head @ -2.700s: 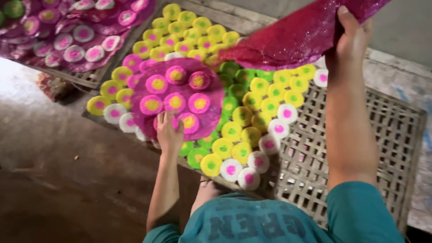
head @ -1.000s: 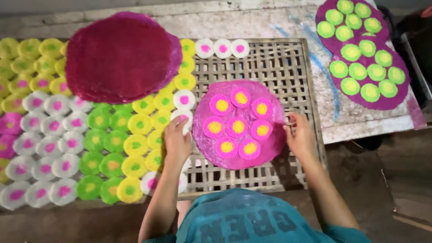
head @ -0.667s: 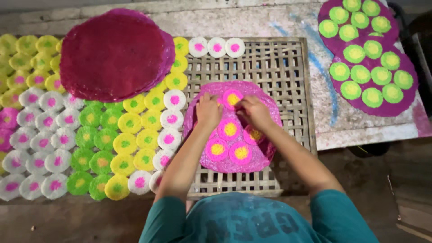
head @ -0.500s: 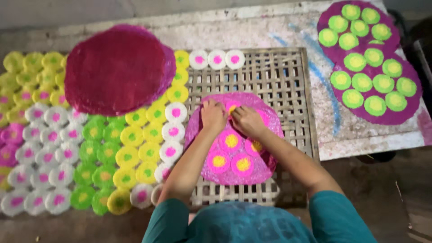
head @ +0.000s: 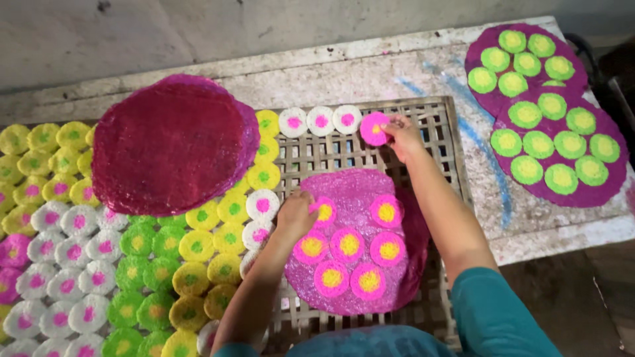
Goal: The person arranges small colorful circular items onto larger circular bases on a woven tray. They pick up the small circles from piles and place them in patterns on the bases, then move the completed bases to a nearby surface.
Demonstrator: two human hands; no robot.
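Spanning the stained desk (head: 410,66), a woven drying rack (head: 440,142) carries rows of small yellow, green and white discs. A large dark red sheet (head: 169,142) lies over the rows at upper left. Nearer the person, a pink round sheet (head: 360,198) bears 7 small pink discs with yellow centres. The right hand (head: 402,135) is closed in a pinch grip on 1 small pink disc (head: 373,128), held just beside 3 white discs (head: 320,121) at the rack's far edge. The left hand (head: 294,215) rests on the sheet's left rim, fingers on another disc; whether that disc is gripped cannot be told. The step is judged to be transfer of discs from sheet to rack; the next move calls for flat placement in line.
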